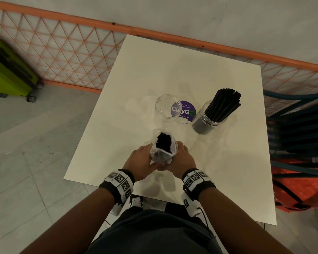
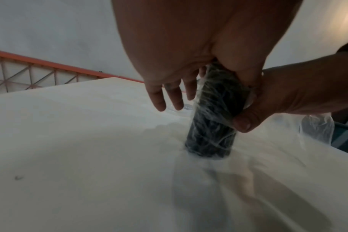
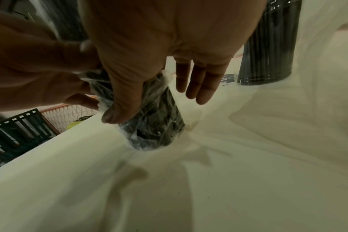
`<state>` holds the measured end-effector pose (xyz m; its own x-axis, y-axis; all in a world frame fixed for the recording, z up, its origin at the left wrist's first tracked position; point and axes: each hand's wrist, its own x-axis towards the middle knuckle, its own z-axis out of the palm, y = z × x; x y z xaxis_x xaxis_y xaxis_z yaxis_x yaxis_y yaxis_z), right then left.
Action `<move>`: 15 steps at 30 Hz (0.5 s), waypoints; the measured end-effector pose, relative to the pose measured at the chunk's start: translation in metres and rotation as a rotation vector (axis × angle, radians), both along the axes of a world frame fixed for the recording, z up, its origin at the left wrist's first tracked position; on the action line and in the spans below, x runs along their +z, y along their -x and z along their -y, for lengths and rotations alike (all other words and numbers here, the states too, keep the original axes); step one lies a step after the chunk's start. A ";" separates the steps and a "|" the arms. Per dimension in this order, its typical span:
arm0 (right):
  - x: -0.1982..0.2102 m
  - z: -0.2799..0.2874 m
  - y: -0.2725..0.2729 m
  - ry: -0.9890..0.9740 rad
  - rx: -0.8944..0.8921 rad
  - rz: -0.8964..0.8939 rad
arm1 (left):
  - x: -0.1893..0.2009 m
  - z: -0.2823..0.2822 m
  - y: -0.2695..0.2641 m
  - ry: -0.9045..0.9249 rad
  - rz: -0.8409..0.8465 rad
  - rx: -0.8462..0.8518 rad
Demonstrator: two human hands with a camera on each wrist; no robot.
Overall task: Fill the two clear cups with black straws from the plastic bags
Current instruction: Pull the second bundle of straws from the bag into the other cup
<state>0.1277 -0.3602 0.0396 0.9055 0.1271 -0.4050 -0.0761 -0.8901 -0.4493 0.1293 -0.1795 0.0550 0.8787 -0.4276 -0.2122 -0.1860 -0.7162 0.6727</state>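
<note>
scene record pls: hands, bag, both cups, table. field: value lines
left hand: grips plastic bag, thumb and forefinger round it
right hand: grips same bag from other side
plastic bag: upright, base on table, top open, black straws inside
empty cup: clear, no straws, beyond the bag
filled cup: packed with black straws, right of empty cup
table: white, purple round sticker between cups

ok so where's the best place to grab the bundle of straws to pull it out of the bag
Probably the top ends of the straws, from above. The bag stands upright on the table with its mouth open and the straw ends showing there. The left hand and right hand hold the bag's sides, so one could keep it steady while the other pinches the bundle.
</note>
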 end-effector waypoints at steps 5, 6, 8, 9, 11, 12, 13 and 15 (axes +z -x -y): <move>-0.007 0.002 -0.001 -0.134 -0.027 0.026 | 0.000 0.003 -0.003 -0.121 -0.027 0.056; -0.009 0.004 0.000 -0.159 -0.045 0.040 | 0.002 0.004 -0.005 -0.119 -0.050 0.057; 0.000 0.006 0.004 -0.155 -0.049 0.073 | 0.008 0.005 -0.007 0.038 -0.117 0.019; 0.008 0.008 0.006 -0.140 -0.056 0.061 | 0.012 0.006 -0.007 0.196 -0.158 0.017; 0.013 0.012 0.007 -0.090 -0.080 0.030 | 0.022 0.007 -0.009 0.476 -0.240 0.079; 0.012 0.014 0.007 -0.056 -0.089 0.015 | 0.026 0.008 -0.010 0.566 -0.266 0.111; 0.014 0.013 0.007 -0.045 -0.084 0.028 | 0.029 0.009 -0.011 0.624 -0.284 0.135; 0.014 0.008 0.007 -0.060 -0.071 0.053 | 0.030 0.012 -0.014 0.634 -0.301 0.153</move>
